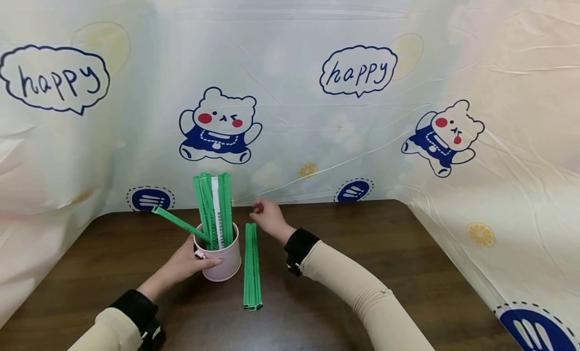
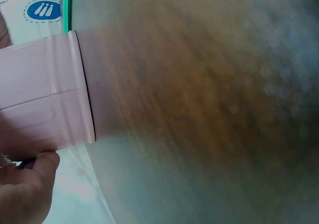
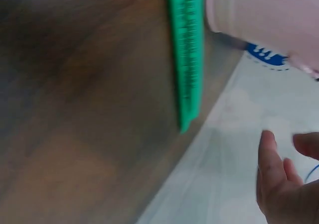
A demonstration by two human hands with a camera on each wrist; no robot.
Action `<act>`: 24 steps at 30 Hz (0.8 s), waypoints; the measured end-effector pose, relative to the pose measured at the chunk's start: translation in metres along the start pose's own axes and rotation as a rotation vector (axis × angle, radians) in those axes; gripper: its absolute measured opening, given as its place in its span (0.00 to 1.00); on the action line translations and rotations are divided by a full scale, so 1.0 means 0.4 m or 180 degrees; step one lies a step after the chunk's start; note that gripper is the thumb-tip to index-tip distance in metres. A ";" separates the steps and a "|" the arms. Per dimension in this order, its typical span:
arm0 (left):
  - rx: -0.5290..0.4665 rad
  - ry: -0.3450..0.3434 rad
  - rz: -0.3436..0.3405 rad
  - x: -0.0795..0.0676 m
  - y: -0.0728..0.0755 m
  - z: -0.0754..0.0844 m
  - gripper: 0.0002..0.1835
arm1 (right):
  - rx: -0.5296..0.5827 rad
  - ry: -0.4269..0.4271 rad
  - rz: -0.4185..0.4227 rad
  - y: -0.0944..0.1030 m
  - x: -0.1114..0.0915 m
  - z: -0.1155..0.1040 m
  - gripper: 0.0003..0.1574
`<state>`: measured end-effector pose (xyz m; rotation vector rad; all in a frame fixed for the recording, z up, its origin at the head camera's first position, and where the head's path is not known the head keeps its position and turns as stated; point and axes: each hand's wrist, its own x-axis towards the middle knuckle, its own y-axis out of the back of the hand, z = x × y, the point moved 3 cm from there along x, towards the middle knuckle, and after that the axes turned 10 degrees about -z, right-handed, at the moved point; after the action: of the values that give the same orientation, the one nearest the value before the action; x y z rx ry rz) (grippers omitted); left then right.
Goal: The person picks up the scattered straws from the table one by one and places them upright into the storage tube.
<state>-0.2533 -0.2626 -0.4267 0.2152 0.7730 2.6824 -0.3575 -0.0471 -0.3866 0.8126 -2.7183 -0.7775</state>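
A pink bucket (image 1: pixel 223 268) stands on the table, and my left hand (image 1: pixel 185 262) grips its left side, thumb across the front. Long green printed strips (image 1: pixel 224 205) stand bunched inside it with one white strip (image 1: pixel 216 200) among them. Another green strip (image 1: pixel 174 221) leans out over the rim to the left. Just right of the bucket lies a small stack of green strips (image 1: pixel 251 270), pointing toward me. My right hand (image 1: pixel 269 219) hovers by the stack's far end, holding nothing. In the right wrist view, its thumb and fingers (image 3: pixel 269 157) are apart.
The brown wooden table (image 1: pixel 362 285) has its far edge just behind the bucket. A pale cloth backdrop (image 1: pixel 290 124) with printed bears and "happy" bubbles hangs behind it and along both sides.
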 end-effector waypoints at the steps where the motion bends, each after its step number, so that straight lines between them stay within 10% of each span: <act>1: -0.0006 -0.0004 -0.0003 -0.001 -0.001 0.001 0.56 | -0.0026 -0.0093 -0.0058 -0.003 -0.001 0.013 0.20; 9: -0.0035 -0.0015 0.0011 -0.001 -0.002 -0.001 0.56 | -0.0066 -0.0674 -0.0493 -0.046 -0.013 0.100 0.23; 19: -0.0021 0.0034 -0.0002 -0.003 -0.004 0.001 0.55 | -0.0352 -0.0695 -0.0443 -0.081 -0.010 0.113 0.09; 24: -0.0017 0.0018 0.0005 -0.005 -0.004 0.004 0.56 | -0.0426 -0.0670 -0.0419 -0.091 -0.006 0.114 0.17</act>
<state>-0.2506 -0.2615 -0.4264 0.2071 0.7678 2.6874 -0.3540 -0.0519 -0.4448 0.9348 -2.7748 -1.1193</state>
